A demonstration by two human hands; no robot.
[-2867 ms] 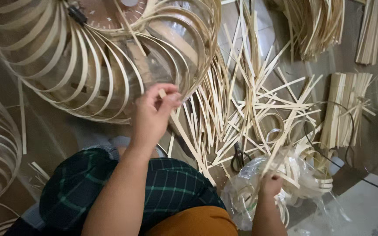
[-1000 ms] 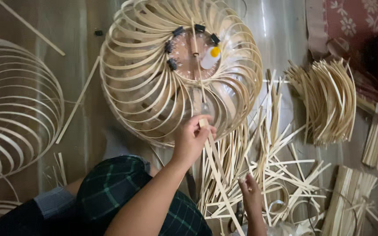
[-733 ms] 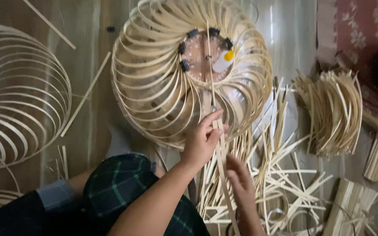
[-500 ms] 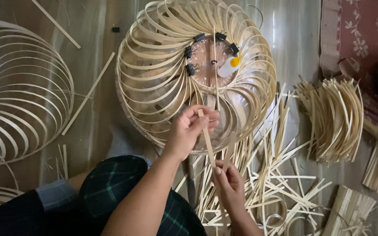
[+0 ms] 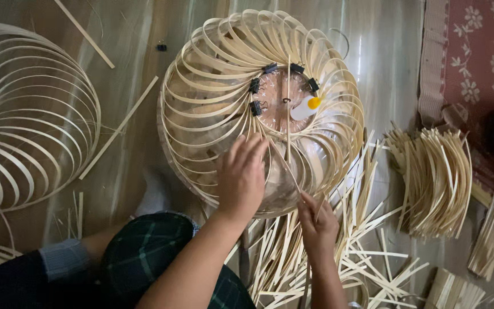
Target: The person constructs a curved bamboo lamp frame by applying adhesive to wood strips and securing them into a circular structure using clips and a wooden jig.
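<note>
1. The bamboo-strip sphere [image 5: 261,109] lies on the floor [image 5: 127,63], directly ahead of the seated person, its ring of black binder clips [image 5: 255,86] facing upward around a clear central disc [image 5: 284,94].
2. The left hand [image 5: 241,177] is now laid flat on the near side of the sphere, fingers spread and not closed on anything. Half a second earlier it was pinching a single strip.
3. The right hand [image 5: 317,220] has been raised from the loose pile to the sphere's lower edge. Its grip is closed on a thin bamboo strip [image 5: 288,114], which runs upward over the frame towards the clipped hub.
4. It is judged that the strip has passed from left hand to right and is being seated into the frame, with the left hand steadying the shell.
5. Loose strips [image 5: 338,257] are scattered on the floor just beside the right hand. A fanned bundle [image 5: 435,183] lies further right, near a patterned mat [image 5: 475,57].
6. A second strip frame [image 5: 30,114] lies well apart on the left, untouched.
</note>
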